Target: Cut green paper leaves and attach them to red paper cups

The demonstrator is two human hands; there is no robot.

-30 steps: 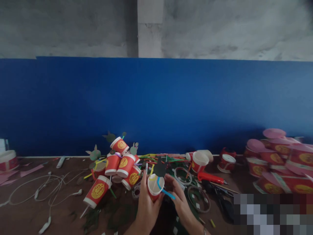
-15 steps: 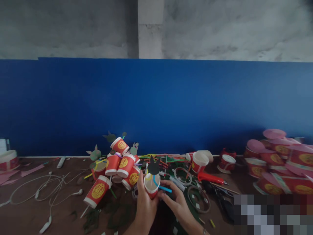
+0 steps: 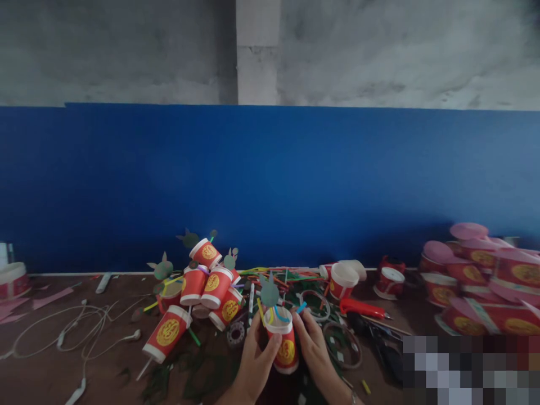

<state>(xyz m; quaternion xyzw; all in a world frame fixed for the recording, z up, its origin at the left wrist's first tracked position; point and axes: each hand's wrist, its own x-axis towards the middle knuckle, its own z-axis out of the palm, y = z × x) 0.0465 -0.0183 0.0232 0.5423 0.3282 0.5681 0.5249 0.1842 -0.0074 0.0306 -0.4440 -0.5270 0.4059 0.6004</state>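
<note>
Head: cup [image 3: 287,350] between both hands [image 3: 258,355] [image 3: 312,342]

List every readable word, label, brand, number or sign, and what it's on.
No text can be read.
Held cup: yellow print, too small and blurred.
Piled cups: yellow print, too small.
Far-right cups: yellow print, blurred.

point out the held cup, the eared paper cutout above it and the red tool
Held cup [image 3: 287,347]: head view, on its yellow print.
Eared paper cutout [image 3: 270,293]: head view, its round part.
Red tool [image 3: 361,306]: head view, its body.
</note>
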